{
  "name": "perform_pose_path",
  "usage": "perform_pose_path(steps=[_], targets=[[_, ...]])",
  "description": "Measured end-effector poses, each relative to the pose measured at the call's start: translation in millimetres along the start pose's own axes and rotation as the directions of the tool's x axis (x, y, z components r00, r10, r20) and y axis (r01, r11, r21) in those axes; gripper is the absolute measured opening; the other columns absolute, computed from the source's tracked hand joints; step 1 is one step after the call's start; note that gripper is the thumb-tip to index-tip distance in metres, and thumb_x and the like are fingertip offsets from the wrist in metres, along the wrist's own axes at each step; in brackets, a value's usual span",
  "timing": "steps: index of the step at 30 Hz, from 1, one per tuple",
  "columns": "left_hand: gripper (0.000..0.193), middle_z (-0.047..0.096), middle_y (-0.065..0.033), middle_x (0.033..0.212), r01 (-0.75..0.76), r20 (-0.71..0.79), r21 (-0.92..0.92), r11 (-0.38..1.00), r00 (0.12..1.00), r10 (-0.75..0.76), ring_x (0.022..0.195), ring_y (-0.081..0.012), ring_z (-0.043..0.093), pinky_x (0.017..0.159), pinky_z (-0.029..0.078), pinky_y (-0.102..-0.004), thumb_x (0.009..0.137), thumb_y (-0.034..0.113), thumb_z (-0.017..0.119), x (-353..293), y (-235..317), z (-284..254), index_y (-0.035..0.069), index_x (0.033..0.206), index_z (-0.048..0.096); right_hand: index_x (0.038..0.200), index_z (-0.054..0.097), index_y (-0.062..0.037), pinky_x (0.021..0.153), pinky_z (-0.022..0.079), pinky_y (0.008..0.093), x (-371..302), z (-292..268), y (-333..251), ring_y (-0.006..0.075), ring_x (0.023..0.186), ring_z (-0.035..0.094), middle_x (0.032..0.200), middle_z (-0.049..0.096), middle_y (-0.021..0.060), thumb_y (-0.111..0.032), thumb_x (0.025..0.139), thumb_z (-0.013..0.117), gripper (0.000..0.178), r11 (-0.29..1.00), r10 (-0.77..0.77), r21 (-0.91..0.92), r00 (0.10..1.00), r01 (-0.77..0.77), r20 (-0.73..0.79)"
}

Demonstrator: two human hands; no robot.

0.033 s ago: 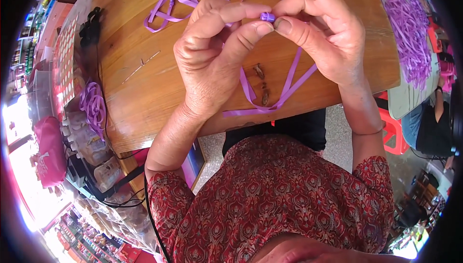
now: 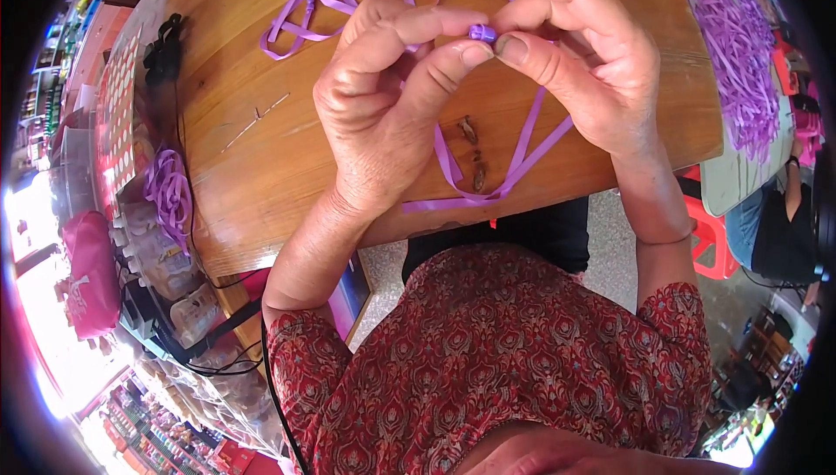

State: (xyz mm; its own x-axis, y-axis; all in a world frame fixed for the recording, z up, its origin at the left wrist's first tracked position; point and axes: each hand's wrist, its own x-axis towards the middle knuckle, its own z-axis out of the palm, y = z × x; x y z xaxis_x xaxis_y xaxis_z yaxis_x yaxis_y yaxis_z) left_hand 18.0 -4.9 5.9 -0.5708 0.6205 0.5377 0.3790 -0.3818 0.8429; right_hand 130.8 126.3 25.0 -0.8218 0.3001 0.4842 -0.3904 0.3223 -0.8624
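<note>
Above the wooden table, my left hand (image 2: 374,96) and my right hand (image 2: 588,61) meet at the fingertips. Between them is a small tight purple ribbon knot or roll (image 2: 482,33). My left thumb and index finger pinch it from one side. The right thumb and a fingertip close on its other side, with the other right fingers curved and spread. A length of purple ribbon (image 2: 514,181) loops down below my hands onto the tabletop. Just where it joins the knot is hidden by my fingers. More loose purple ribbon (image 2: 300,5) lies tangled beyond my left hand.
A thin needle-like stick (image 2: 255,121) lies on the wooden table (image 2: 252,179). Off its left edge hang a purple ribbon bundle (image 2: 170,188) and a black cable. At right, a pale table (image 2: 718,179) bears a ribbon heap (image 2: 736,57), near a red stool (image 2: 716,240) and another person's arm (image 2: 792,188).
</note>
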Motion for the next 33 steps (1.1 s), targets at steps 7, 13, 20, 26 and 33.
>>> perform_pose_path(steps=[7,13,20,26,33], targets=[[0.022,0.053,0.0006,0.078,-0.108,0.066,0.110,0.988,0.993,0.101,0.069,-0.0082,0.044,0.063,0.037,-0.0193,0.074,-0.003,0.070,0.4,-1.2,-0.9,0.004,0.094,0.067,0.114,0.055,0.0025,0.067,0.042,0.0177,-0.6,-4.8,1.1,0.0073,0.076,0.054,0.088,0.061,0.0046,-0.001,0.087,0.057,0.028,0.994,0.040,0.104,0.999,-0.043,0.032],[0.025,0.060,-0.0022,0.093,0.098,0.062,-0.173,0.980,0.994,-0.088,0.081,-0.0087,0.055,0.077,0.042,-0.0192,0.085,-0.005,0.058,-3.1,1.7,1.3,0.002,0.108,0.060,0.109,0.058,0.0041,0.068,0.043,0.0194,0.5,-9.6,3.4,0.0101,0.085,0.059,0.093,0.063,0.0077,0.001,0.087,0.055,0.022,0.990,0.066,0.127,0.998,-0.064,-0.009],[0.022,0.064,-0.0081,0.091,0.212,0.047,-0.346,0.914,0.977,-0.209,0.087,-0.0110,0.060,0.081,0.047,-0.0226,0.087,-0.006,0.054,-0.5,4.5,1.4,-0.001,0.109,0.056,0.105,0.059,0.0057,0.079,0.047,0.0249,2.3,-7.9,6.3,0.0145,0.088,0.059,0.099,0.061,0.0119,0.006,0.085,0.055,0.020,0.992,-0.010,0.127,1.000,0.011,-0.010],[0.015,0.064,-0.0057,0.092,0.348,0.075,-0.441,0.827,0.933,-0.353,0.088,-0.0096,0.059,0.083,0.044,-0.0211,0.085,-0.004,0.059,-4.6,3.2,-0.5,0.000,0.099,0.061,0.103,0.059,0.0057,0.077,0.048,0.0239,2.0,-4.9,6.1,0.0153,0.090,0.058,0.098,0.060,0.0121,0.011,0.081,0.058,0.022,0.993,-0.079,0.083,0.997,0.079,0.003],[0.012,0.061,-0.0010,0.090,0.310,0.048,-0.467,0.828,0.944,-0.326,0.087,-0.0069,0.055,0.079,0.044,-0.0192,0.084,-0.004,0.061,-7.4,0.8,1.9,0.000,0.095,0.062,0.100,0.061,0.0049,0.076,0.048,0.0233,0.2,-2.4,1.6,0.0155,0.089,0.058,0.098,0.060,0.0129,0.012,0.077,0.062,0.025,0.996,-0.086,0.004,0.992,0.086,-0.087]])
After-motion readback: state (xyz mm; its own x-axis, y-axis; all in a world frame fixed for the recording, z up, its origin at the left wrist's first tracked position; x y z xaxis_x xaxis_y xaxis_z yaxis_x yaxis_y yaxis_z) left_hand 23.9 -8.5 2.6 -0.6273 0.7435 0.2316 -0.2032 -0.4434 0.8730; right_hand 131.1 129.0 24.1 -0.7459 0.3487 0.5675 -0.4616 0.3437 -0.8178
